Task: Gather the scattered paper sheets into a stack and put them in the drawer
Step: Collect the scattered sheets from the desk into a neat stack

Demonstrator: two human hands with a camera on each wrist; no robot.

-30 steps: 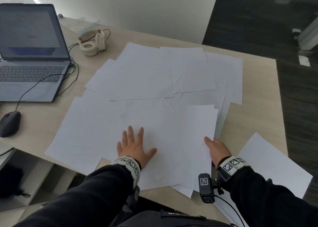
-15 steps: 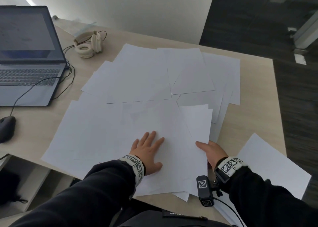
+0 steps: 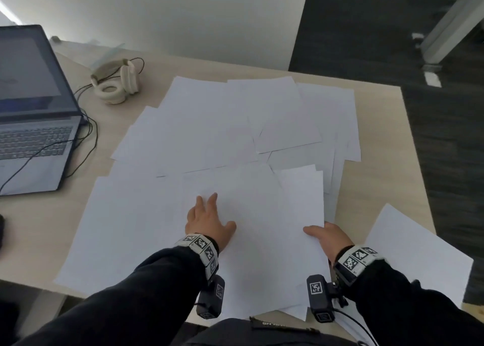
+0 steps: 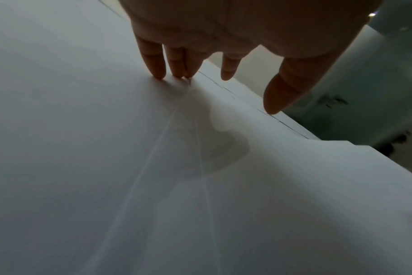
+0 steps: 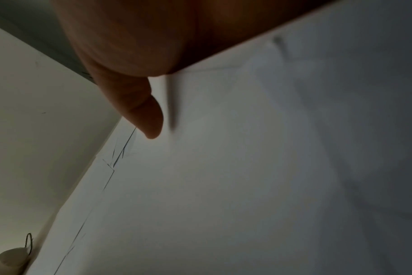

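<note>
Several white paper sheets [image 3: 235,125] lie spread and overlapping across the wooden desk [image 3: 379,162]. My left hand [image 3: 208,221] lies flat on the near sheets [image 3: 275,227], and its straight fingertips [image 4: 158,74] press the paper. My right hand [image 3: 327,234] holds the right edge of those near sheets, thumb [image 5: 148,121] on top and the other fingers hidden beneath. One more sheet [image 3: 413,254] lies apart at the near right corner, partly under my right sleeve.
An open laptop [image 3: 31,115] stands at the far left with black cables [image 3: 86,136] trailing from it. Cream headphones [image 3: 115,83] lie behind the papers. The desk's right edge drops to a dark floor [image 3: 445,136].
My left hand slid right over the near sheets toward the right hand, then drew back left. The right hand kept its hold on the sheets' right edge.
</note>
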